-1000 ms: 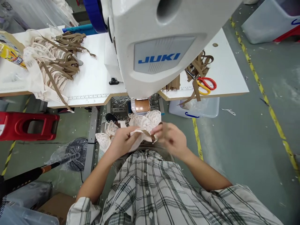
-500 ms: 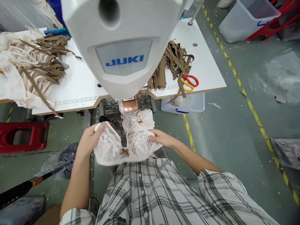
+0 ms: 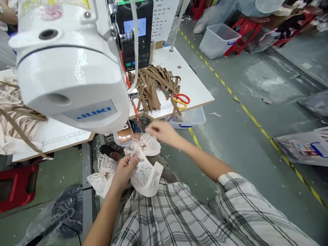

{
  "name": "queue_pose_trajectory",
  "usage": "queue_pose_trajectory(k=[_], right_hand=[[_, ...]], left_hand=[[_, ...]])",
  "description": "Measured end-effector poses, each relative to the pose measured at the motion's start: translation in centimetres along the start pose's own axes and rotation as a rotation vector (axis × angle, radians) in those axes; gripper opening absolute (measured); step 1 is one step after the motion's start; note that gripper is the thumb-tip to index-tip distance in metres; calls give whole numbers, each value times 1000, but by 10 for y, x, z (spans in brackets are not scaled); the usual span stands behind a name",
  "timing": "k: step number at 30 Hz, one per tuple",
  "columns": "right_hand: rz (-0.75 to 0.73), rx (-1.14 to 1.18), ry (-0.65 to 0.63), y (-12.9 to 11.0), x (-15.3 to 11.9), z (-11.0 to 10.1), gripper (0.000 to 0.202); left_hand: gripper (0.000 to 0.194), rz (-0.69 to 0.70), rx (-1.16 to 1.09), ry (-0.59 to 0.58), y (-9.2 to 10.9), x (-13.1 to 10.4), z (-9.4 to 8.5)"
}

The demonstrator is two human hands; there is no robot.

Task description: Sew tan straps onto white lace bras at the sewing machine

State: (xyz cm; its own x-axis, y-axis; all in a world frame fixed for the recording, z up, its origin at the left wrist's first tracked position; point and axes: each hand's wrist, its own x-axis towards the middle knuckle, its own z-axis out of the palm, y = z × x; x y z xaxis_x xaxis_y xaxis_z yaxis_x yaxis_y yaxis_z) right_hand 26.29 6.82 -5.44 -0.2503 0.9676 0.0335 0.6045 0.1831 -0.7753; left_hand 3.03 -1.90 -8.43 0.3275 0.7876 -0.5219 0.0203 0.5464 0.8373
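My left hand (image 3: pixel 125 169) is closed, with thumb and fingers pinching the top edge of a white lace bra (image 3: pixel 145 176) above my lap. Left of that hand hangs more white lace with a small brown bow (image 3: pixel 105 175); whether it belongs to the same bra is hidden by my hand. Another lace bra (image 3: pixel 150 145) with a brown bow lies by the sewing machine's lower arm (image 3: pixel 125 135). My right hand (image 3: pixel 164 133) is raised just over it, fingers loosely curled with a gap to the thumb, nothing visible in them. Brown straps (image 3: pixel 152 92) lie beyond on the table.
The white sewing machine head (image 3: pixel 74 75) looms at upper left, with a control panel (image 3: pixel 135 37) behind. Red and yellow scissors (image 3: pixel 181 100) rest by the straps near the table edge. Below hangs a clear bin (image 3: pixel 197 118). More pieces with straps (image 3: pixel 19 126) lie at left.
My right hand has let go of the bra and moved up and away. My left hand has come right with the bra. The view has turned, bringing the control panel into sight.
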Motion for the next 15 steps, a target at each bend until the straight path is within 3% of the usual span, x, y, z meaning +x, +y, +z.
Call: queue_pose_trajectory(k=[2, 5, 7, 9, 11, 15], right_hand=[[118, -144, 258, 16, 63, -19, 39], [330, -238, 270, 33, 151, -34, 47], [411, -250, 280, 39, 186, -36, 42], [409, -219, 303, 44, 197, -36, 28], [371, -161, 321, 48, 190, -34, 19], [352, -28, 361, 51, 173, -30, 26]], left_hand=[[41, 34, 16, 3, 8, -1, 9], [43, 104, 86, 14, 21, -5, 22], [44, 140, 149, 56, 28, -10, 24], [44, 157, 202, 112, 32, -16, 19], [46, 152, 234, 145, 32, -20, 11], [47, 146, 261, 145, 30, -22, -1]])
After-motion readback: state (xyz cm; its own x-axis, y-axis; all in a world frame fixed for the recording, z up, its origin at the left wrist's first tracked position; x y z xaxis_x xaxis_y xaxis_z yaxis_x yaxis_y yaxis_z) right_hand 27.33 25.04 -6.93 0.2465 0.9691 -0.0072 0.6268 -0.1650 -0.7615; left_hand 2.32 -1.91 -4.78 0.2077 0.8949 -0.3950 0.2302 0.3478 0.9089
